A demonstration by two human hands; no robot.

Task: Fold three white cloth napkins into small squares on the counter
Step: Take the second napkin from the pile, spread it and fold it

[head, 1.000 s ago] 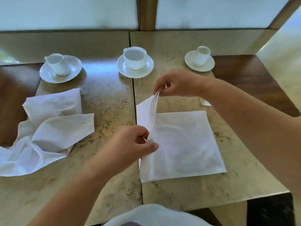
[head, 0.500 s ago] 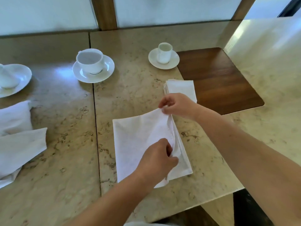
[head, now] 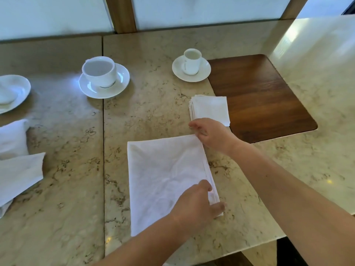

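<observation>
Since half a second back the flap of the napkin [head: 169, 181] has come all the way down, so the cloth now lies flat as a tall rectangle with its loose edges stacked along the right side.

Going left to right: at the far left edge of the desk [head: 63, 169] sit the crumpled cloths [head: 17, 164] not yet folded, with a saucer [head: 15, 91] behind them. Next is a big cup on a saucer [head: 101, 73], well clear of the work. Then the napkin in the middle, near the front edge. The left hand [head: 196, 204] lies on its near right corner, fingers stretched over the layered edges, thumb end hidden, so I'd call it pressing rather than gripping, probably to keep the layers lined up. The right hand [head: 209, 133] is at the far right corner; its grip looks like a light pinch on that corner, squaring it. Just behind it lies a finished small folded square [head: 210, 109], half on the wooden inlay [head: 265, 96], parked out of the way. A small cup on a saucer [head: 192, 64] stands beyond.

I'd guess the next fold halves this rectangle.
</observation>
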